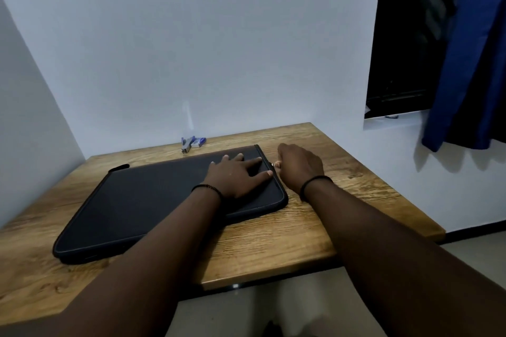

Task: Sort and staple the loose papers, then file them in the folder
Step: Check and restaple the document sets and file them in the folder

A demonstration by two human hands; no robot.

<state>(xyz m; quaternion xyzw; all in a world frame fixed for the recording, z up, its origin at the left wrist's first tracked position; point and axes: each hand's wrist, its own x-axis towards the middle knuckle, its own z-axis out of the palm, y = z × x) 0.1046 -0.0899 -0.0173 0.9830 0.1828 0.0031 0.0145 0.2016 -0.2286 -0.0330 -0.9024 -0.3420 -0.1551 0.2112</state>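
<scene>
- the left hand [235, 176] lies flat and spread on the folder [169, 200], pinning it to the wooden table [315, 241].
- the right hand [298, 167], at the folder's right edge, pinches the zipper pull [273, 164].
- the folder looks soft, padded and light; it is zipped, contents hidden.
- no loose papers show; a stapler [187, 143] sits beyond the folder.

The wooden table [315, 230] stands pushed against a plain white wall [205, 44], its grain running crosswise and its near edge trimmed in black. To the right of the table, above its far corner, a dark window [405, 35] is set into the wall. A blue curtain [465, 76] hangs over the window's right part, its hem falling below the white sill [391, 124]. Below the table's near edge lies a pale floor [287, 309].
</scene>
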